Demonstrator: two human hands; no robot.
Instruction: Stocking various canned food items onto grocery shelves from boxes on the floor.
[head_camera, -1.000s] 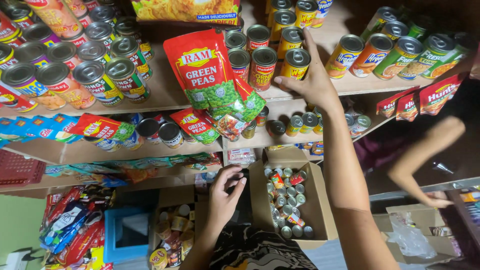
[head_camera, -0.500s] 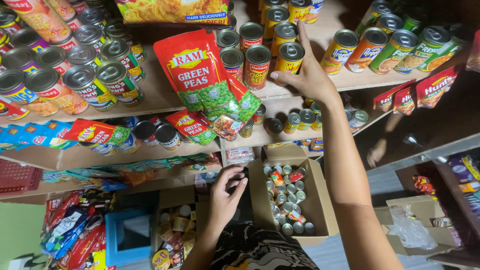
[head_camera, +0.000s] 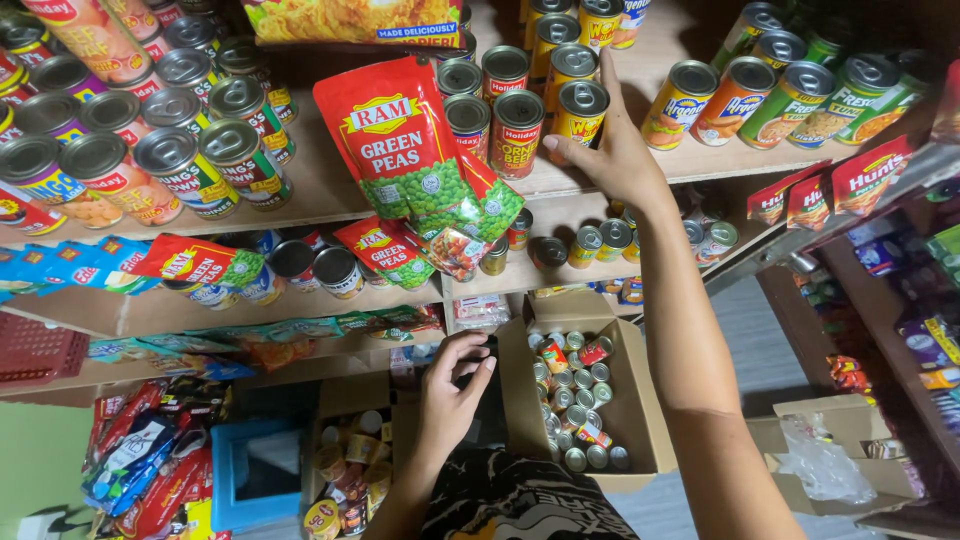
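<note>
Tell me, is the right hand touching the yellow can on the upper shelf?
Touching. The head view shows the right hand with its fingers lying against the side of the yellow can, no gap visible.

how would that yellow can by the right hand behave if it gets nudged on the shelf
The yellow can looks rigid and probably heavy for its size. It stands upright on the wooden shelf, so it likely slides; tipped, it may roll. The right hand touches it.
</note>
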